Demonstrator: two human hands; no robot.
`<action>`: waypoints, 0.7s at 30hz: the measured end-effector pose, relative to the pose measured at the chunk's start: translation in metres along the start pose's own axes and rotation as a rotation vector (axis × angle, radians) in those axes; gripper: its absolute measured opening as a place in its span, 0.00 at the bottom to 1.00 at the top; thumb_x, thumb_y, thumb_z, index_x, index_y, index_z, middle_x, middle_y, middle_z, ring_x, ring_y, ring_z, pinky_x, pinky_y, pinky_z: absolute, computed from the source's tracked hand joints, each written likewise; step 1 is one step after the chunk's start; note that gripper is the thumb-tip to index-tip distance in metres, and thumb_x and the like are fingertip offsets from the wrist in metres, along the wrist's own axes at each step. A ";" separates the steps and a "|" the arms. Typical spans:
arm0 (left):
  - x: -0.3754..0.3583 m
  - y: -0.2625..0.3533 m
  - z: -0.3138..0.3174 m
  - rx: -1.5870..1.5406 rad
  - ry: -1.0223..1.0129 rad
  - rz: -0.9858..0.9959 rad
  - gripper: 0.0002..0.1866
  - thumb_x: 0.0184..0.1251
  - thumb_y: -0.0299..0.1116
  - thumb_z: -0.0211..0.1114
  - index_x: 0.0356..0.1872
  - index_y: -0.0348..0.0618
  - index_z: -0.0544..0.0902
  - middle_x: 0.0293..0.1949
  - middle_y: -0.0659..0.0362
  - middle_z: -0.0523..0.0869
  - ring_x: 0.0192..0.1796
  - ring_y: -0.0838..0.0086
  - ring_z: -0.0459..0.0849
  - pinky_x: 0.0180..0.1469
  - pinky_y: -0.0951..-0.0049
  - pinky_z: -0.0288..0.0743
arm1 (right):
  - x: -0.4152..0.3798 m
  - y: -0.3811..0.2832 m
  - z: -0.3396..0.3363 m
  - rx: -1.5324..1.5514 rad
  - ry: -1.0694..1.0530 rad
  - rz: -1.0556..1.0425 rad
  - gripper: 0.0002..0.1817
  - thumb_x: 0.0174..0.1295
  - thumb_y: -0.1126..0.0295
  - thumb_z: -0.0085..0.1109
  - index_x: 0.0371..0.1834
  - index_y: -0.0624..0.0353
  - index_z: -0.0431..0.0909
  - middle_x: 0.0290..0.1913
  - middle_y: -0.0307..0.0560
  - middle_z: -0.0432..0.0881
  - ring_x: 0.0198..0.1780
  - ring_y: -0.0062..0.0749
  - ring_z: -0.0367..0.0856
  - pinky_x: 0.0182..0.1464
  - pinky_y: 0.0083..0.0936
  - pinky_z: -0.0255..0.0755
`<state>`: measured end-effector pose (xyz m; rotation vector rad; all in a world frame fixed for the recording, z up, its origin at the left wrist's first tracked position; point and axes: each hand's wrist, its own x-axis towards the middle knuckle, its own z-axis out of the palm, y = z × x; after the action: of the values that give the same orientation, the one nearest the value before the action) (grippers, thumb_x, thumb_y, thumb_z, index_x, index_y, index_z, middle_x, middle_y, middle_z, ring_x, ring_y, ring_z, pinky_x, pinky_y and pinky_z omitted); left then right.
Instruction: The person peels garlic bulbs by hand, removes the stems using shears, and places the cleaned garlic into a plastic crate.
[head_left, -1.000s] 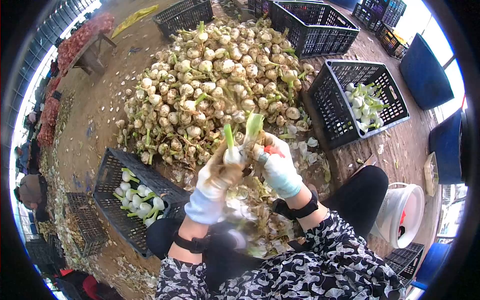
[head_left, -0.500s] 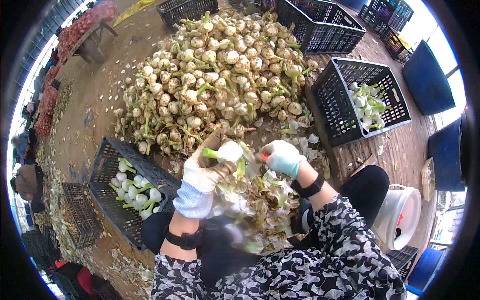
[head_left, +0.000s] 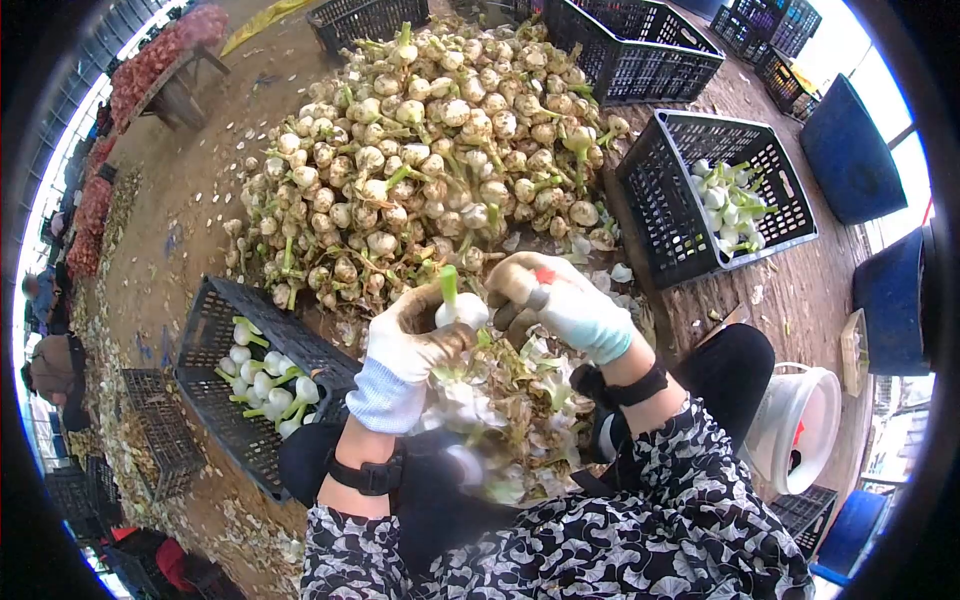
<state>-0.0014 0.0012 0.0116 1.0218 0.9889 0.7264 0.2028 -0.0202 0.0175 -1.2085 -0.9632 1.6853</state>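
My left hand [head_left: 405,340], in a soiled white glove, is closed around a white garlic bulb [head_left: 462,310] whose short green stem points up. Close by on the right, my gloved right hand [head_left: 560,305] grips a small red-handled tool [head_left: 544,276]; its working end is hidden by the fingers. Loose garlic skins [head_left: 500,405] lie in a heap below both hands. Just beyond them rises a large pile of unpeeled, dirt-stained garlic bulbs [head_left: 420,160].
A tilted black crate [head_left: 330,362] with white trimmed bulbs is at my left. Another black crate [head_left: 680,265] at right holds similar bulbs. A white bucket [head_left: 790,430] stands by my right knee, blue tubs [head_left: 850,155] farther right. A person [head_left: 58,365] is at far left.
The garlic bulb has turned in my left hand, its green stem swinging from pointing left to pointing up. My right hand has rotated, and the red handle has moved slightly up.
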 end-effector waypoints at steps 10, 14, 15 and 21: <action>0.000 -0.001 0.003 -0.038 0.023 0.011 0.27 0.52 0.17 0.69 0.57 0.27 0.72 0.46 0.50 0.82 0.41 0.70 0.84 0.43 0.74 0.80 | -0.001 0.006 0.006 -0.359 0.019 -0.173 0.18 0.61 0.62 0.62 0.45 0.68 0.77 0.34 0.40 0.81 0.34 0.24 0.78 0.37 0.24 0.73; 0.000 -0.007 -0.004 -0.029 -0.046 0.035 0.24 0.55 0.17 0.67 0.55 0.30 0.74 0.45 0.52 0.83 0.42 0.73 0.83 0.45 0.74 0.80 | 0.000 0.007 0.014 -0.793 0.166 -0.510 0.08 0.53 0.70 0.60 0.32 0.64 0.80 0.30 0.58 0.81 0.34 0.45 0.82 0.36 0.31 0.75; -0.001 -0.006 -0.008 -0.111 -0.115 0.037 0.24 0.56 0.16 0.65 0.56 0.29 0.74 0.46 0.52 0.82 0.43 0.72 0.83 0.46 0.74 0.80 | 0.006 0.014 0.009 -0.769 0.232 -0.503 0.06 0.52 0.73 0.58 0.29 0.64 0.79 0.30 0.58 0.81 0.32 0.48 0.82 0.35 0.33 0.75; -0.001 0.001 0.001 -0.174 -0.098 0.083 0.27 0.60 0.16 0.56 0.64 0.33 0.68 0.49 0.54 0.81 0.47 0.73 0.82 0.51 0.77 0.76 | -0.002 0.010 0.009 -0.095 0.080 -0.129 0.13 0.64 0.66 0.55 0.39 0.67 0.75 0.28 0.42 0.82 0.26 0.18 0.78 0.31 0.18 0.75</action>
<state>-0.0006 0.0003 0.0128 0.9408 0.7886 0.8088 0.1922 -0.0265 0.0113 -1.2393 -1.0586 1.4940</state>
